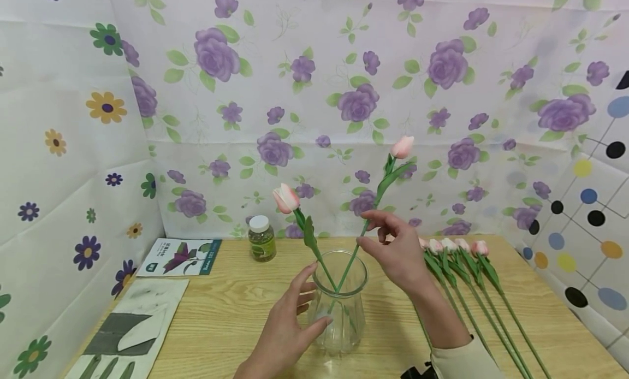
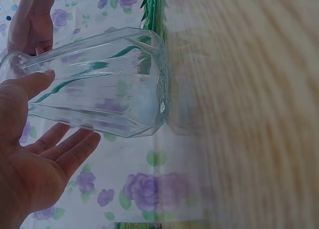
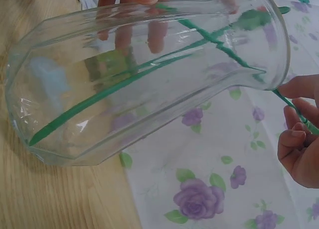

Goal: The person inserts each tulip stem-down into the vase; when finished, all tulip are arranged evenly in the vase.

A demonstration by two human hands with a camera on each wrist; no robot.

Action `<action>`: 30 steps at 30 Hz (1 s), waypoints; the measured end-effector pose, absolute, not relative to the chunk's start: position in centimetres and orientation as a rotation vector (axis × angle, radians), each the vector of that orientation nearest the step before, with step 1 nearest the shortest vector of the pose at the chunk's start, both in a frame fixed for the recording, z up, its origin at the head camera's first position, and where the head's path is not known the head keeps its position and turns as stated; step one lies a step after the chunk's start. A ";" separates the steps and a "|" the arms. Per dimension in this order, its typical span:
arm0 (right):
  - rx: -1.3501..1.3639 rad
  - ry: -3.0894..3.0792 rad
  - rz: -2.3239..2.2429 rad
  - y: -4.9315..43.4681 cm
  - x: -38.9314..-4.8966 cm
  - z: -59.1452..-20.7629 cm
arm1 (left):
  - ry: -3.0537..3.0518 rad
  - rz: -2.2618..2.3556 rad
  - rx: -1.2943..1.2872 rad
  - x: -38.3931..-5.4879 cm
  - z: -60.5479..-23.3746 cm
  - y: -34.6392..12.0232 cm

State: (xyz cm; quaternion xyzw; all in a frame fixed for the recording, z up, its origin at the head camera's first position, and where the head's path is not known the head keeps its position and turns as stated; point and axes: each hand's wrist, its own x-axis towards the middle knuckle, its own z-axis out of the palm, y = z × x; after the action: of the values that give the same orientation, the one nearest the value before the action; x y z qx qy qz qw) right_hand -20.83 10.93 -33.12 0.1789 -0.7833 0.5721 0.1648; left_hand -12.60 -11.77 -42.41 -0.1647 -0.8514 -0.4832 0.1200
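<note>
A clear glass vase [image 1: 338, 319] stands upright on the table, two green stems crossing inside it. One pink-and-white artificial tulip [image 1: 286, 199] leans left out of the mouth. The other tulip [image 1: 402, 148] leans right, and my right hand [image 1: 395, 250] pinches its stem between thumb and fingers above the rim. My left hand [image 1: 290, 319] is round the vase's left side, thumb in front and fingers behind; in the left wrist view the vase [image 2: 99, 84] lies between thumb and fingers. Through the glass in the right wrist view, left fingers [image 3: 155, 37] show.
Several more pink tulips [image 1: 457, 248] lie on the right of the table [image 1: 221, 313], blooms toward the back. A white-capped jar [image 1: 262, 240] stands behind the vase to the left. A printed card [image 1: 179, 257] and a patterned sheet [image 1: 130, 330] lie at the left. Flowered cloth surrounds the table.
</note>
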 end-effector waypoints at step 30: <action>0.728 -2.409 1.521 8.7 -20.2 -33.8 | -2.509 -1.441 -0.492 -12.6 -42.3 -12.0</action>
State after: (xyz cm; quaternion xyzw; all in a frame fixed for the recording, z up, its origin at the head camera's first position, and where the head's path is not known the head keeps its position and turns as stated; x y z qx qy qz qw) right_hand -20.23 8.73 -33.81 0.2464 -0.8151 0.5146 0.1002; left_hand -12.57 -12.01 -42.29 -0.1669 -0.8503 -0.4883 0.1033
